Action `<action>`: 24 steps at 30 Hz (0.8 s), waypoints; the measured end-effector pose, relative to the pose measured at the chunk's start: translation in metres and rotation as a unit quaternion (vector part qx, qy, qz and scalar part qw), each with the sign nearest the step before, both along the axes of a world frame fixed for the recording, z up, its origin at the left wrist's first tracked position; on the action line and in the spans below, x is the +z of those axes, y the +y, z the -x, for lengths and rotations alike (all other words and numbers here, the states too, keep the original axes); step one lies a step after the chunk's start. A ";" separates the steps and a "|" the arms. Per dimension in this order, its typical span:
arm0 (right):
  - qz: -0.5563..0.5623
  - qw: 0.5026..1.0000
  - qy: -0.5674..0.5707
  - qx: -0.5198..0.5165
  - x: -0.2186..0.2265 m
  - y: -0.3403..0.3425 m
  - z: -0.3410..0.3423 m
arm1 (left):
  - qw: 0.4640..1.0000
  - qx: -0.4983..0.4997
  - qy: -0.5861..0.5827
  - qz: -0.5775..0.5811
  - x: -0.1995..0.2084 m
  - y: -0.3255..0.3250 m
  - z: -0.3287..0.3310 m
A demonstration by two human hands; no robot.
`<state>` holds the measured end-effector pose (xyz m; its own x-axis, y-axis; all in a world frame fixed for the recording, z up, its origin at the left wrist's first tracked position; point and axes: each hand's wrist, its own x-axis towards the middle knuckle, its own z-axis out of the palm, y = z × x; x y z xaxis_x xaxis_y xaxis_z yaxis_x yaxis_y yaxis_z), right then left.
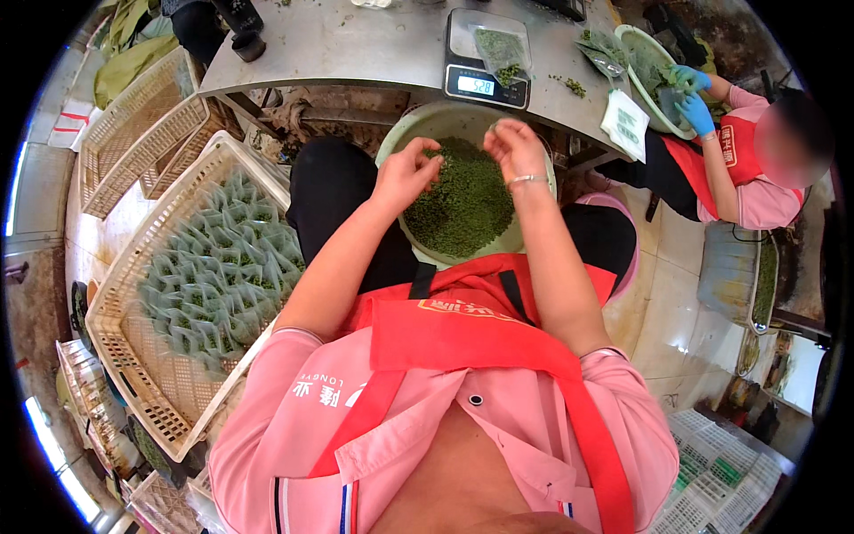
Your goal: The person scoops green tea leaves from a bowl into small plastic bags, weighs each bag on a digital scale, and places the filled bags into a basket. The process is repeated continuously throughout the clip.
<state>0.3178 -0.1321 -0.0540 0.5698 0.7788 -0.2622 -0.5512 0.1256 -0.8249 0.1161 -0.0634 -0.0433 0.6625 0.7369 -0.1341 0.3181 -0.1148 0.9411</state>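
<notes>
- Possibly, the green berries (458, 212) could scatter if the basin (445, 114), set between the knees (334, 191), gets knocked or tips
- They lie in it, between and below the left hand (409, 173) and right hand (516, 153)
- Left fingers half curl, right fingertips nearly meet; whether the hands grip anything, I cannot tell

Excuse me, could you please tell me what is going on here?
The person's left hand and right hand are over a basin of small green pieces; whether either holds any is too small to tell. Ahead, a clear bag with green contents lies on a scale on the table. A crate at left holds many filled bags. At right, a co-worker's blue-gloved hands are at another basin.
</notes>
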 end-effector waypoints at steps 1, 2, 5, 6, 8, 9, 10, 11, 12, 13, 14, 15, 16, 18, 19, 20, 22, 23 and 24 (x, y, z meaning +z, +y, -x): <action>0.012 0.999 0.000 0.032 -0.007 -0.010 0.007 | 1.000 -0.002 -0.011 -0.014 -0.001 0.004 -0.002; 0.066 0.994 -0.034 0.079 -0.011 -0.017 0.015 | 0.999 -0.004 -0.022 -0.029 -0.002 0.011 -0.005; 0.213 0.911 -0.231 0.266 -0.009 -0.031 0.028 | 0.997 0.016 -0.052 -0.048 0.002 0.045 -0.013; 0.240 0.888 -0.332 0.209 -0.006 -0.032 0.027 | 0.995 0.035 -0.083 -0.054 0.000 0.063 -0.017; 0.208 0.853 -0.472 0.078 0.001 -0.025 0.020 | 0.986 0.088 -0.125 -0.061 0.008 0.091 -0.021; 0.149 0.847 -0.511 0.006 0.001 -0.017 0.010 | 0.984 0.116 -0.133 -0.032 0.018 0.098 -0.019; 0.085 0.832 -0.545 -0.063 0.004 -0.009 0.004 | 0.979 0.143 -0.140 -0.034 0.009 0.109 -0.016; 0.105 0.840 -0.530 -0.047 0.028 -0.003 0.008 | 0.974 0.169 -0.145 -0.035 0.007 0.115 -0.017; 0.100 0.799 -0.589 -0.065 0.033 0.006 0.005 | 0.974 0.181 -0.136 -0.011 0.003 0.116 -0.016; 0.098 0.752 -0.646 -0.086 0.035 0.016 -0.002 | 0.977 0.170 -0.126 -0.017 0.007 0.109 -0.018; 0.117 0.718 -0.681 -0.087 0.031 0.026 -0.008 | 0.981 0.157 -0.114 -0.024 0.010 0.101 -0.020; 0.137 0.681 -0.714 -0.088 0.026 0.036 -0.016 | 0.984 0.145 -0.102 -0.032 0.012 0.094 -0.022; 0.154 0.644 -0.744 -0.086 0.022 0.047 -0.021 | 0.987 0.134 -0.077 -0.039 0.014 0.089 -0.022; 0.202 0.596 -0.775 -0.056 0.027 0.066 -0.034 | 0.989 0.125 -0.051 -0.064 0.013 0.087 -0.023; 0.225 0.570 -0.789 -0.039 0.032 0.074 -0.038 | 0.989 0.122 -0.038 -0.077 0.013 0.087 -0.023; 0.226 0.564 -0.792 -0.053 0.044 0.081 -0.037 | 0.989 0.127 -0.012 -0.074 0.015 0.088 -0.023; 0.219 0.539 -0.813 -0.016 0.070 0.090 -0.034 | 0.966 0.147 0.006 -0.213 0.014 0.088 -0.026; 0.215 0.528 -0.821 0.005 0.083 0.096 -0.029 | 0.947 0.157 0.017 -0.280 0.012 0.089 -0.027; 0.207 0.513 -0.832 0.042 0.095 0.097 -0.018 | 0.928 0.161 0.059 -0.330 0.013 0.093 -0.030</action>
<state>0.3359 -0.0354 0.0406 0.2426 0.8927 0.3799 0.9700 -0.2176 -0.1082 0.1459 0.0299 -0.0308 0.4037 0.8414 0.3591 0.5323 -0.5353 0.6558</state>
